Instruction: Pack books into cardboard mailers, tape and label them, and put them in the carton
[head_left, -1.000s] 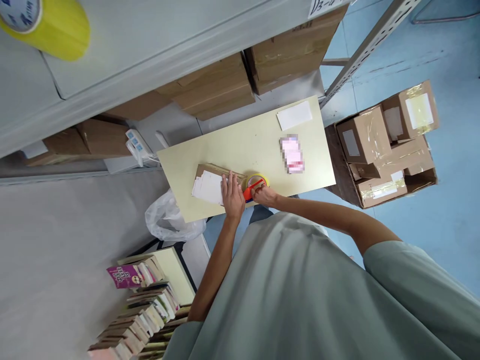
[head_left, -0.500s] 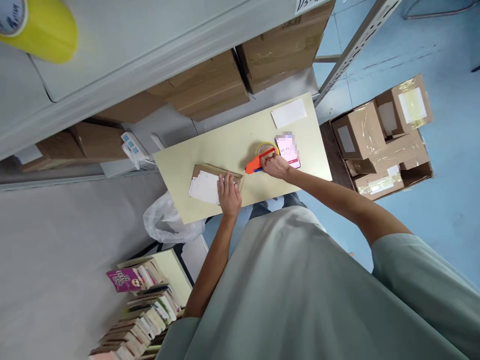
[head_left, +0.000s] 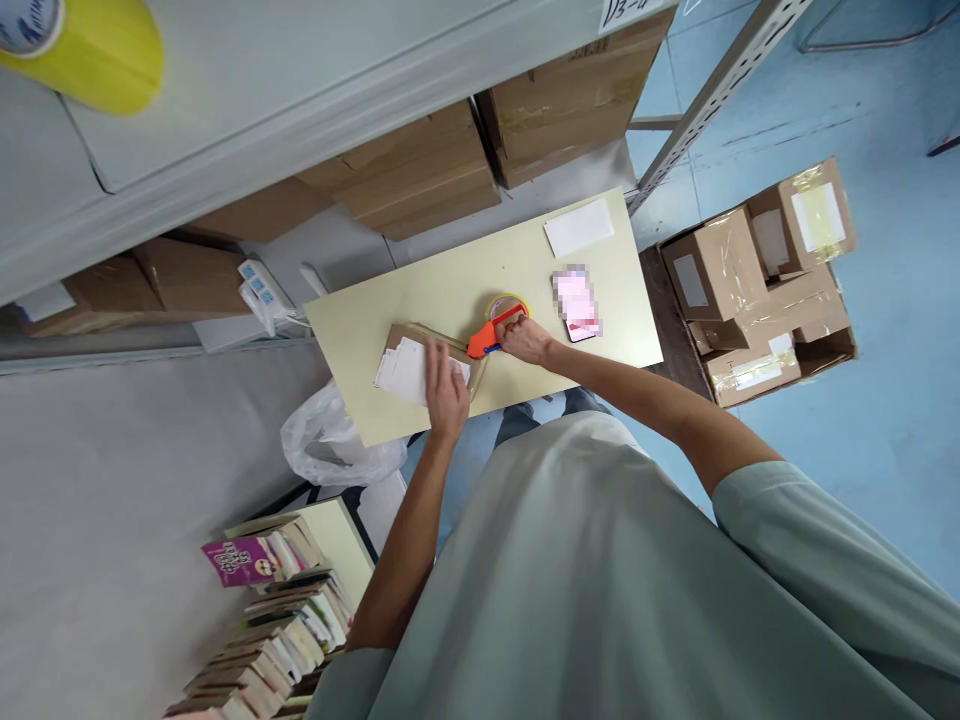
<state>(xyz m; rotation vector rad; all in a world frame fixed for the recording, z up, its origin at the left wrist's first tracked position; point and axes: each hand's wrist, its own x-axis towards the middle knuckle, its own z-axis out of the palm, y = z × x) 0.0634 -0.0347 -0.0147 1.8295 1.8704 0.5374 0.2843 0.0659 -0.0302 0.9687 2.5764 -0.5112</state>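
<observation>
My right hand (head_left: 523, 338) is wrapped around the handle of an orange tape dispenser (head_left: 482, 340) fitted with a yellow-edged roll. The dispenser's front end is at the right end of a flat brown cardboard box (head_left: 410, 331); whether they touch I cannot tell. White paper slips (head_left: 405, 370) lie on top of the box. Over the slips, my left hand (head_left: 448, 392) is turned partly on edge with its fingers stretched out. It grips nothing.
The cream table (head_left: 360, 330) also bears a phone (head_left: 576, 305) and white paper (head_left: 579, 228). Shelving with cardboard boxes (head_left: 420, 170) runs behind it. An open carton of boxes (head_left: 750, 300) stands right; a plastic bag (head_left: 337, 445) and books (head_left: 300, 640) are left.
The tape dispenser in my right hand has moved left, away from the phone and up to the box. My left hand has shifted slightly left and tilted from lying flat onto its edge.
</observation>
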